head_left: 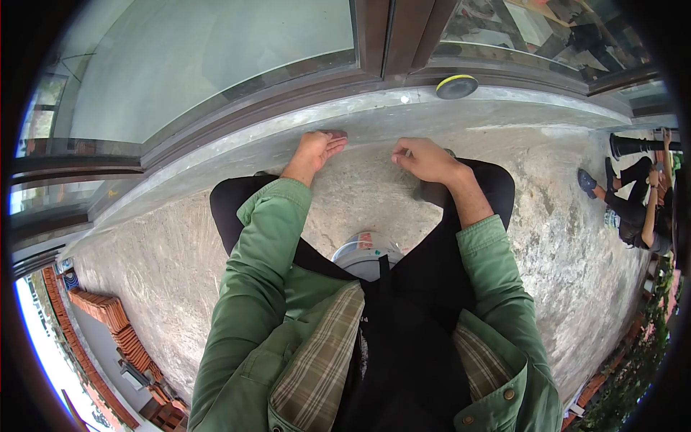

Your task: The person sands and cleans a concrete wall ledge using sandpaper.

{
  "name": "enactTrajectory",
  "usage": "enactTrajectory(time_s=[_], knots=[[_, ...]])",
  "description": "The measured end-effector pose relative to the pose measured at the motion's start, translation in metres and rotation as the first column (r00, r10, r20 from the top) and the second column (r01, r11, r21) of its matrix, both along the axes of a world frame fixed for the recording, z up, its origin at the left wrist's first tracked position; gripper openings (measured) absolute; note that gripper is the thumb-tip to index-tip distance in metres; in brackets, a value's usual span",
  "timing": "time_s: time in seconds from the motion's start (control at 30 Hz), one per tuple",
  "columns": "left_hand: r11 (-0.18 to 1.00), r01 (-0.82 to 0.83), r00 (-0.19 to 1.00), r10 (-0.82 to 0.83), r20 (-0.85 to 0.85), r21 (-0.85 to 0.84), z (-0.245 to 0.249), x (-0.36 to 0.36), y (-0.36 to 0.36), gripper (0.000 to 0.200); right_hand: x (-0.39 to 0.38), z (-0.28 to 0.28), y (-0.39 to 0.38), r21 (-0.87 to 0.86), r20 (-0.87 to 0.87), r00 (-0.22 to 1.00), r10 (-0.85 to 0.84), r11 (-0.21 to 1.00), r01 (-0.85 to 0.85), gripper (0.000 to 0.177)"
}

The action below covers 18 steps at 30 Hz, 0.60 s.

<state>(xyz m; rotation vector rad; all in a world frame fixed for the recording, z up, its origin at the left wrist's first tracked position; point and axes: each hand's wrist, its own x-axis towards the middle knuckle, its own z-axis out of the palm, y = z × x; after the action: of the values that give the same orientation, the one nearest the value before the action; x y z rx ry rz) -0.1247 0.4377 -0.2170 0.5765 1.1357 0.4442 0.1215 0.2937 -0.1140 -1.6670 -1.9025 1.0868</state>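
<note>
My left hand (314, 153) is held over the floor by the low concrete sill, palm turned partly up, fingers stretched out and slightly bent. To its right, my right hand (428, 159) hangs in front of my right knee with its fingers curled in and the thumb close to the index finger; whatever may be between them is hidden. The hands are apart from each other. A round dark pad with a yellow rim (457, 87) rests on the sill (360, 109) beyond my right hand, and a small white bit (404, 99) lies left of it.
Between my legs is a pale bucket (367, 248). Dark-framed glass panels (237, 65) rise behind the sill. On the concrete floor (547, 201) at the right, a person (640, 194) sits near a black post-like object (628, 146). Stacked orange tiles (119, 324) stand at lower left.
</note>
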Motion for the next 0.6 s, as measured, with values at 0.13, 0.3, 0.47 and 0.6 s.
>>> enactTrajectory(time_s=[0.13,0.3,0.47,0.6], knots=[[1.000,0.008,1.000,-0.008,-0.024,-0.002,-0.036,0.014,0.005,0.031,-0.002,-0.003,-0.001,-0.030,-0.004,1.000,0.011,0.999,-0.011,0.021],[0.998,0.055,0.997,-0.055,-0.048,-0.008,-0.082,0.040,0.003,0.032,0.001,-0.003,0.001,-0.058,0.017,1.000,0.018,0.998,-0.017,0.022],[0.985,0.169,0.981,-0.165,-0.106,0.034,-0.103,0.056,-0.002,0.033,0.000,-0.003,0.005,-0.069,0.006,1.000,0.008,0.998,-0.008,0.021],[0.996,0.079,0.995,-0.077,0.069,-0.033,-0.088,0.051,-0.004,0.033,-0.002,-0.006,0.009,-0.062,-0.003,1.000,0.016,0.998,-0.016,0.021]])
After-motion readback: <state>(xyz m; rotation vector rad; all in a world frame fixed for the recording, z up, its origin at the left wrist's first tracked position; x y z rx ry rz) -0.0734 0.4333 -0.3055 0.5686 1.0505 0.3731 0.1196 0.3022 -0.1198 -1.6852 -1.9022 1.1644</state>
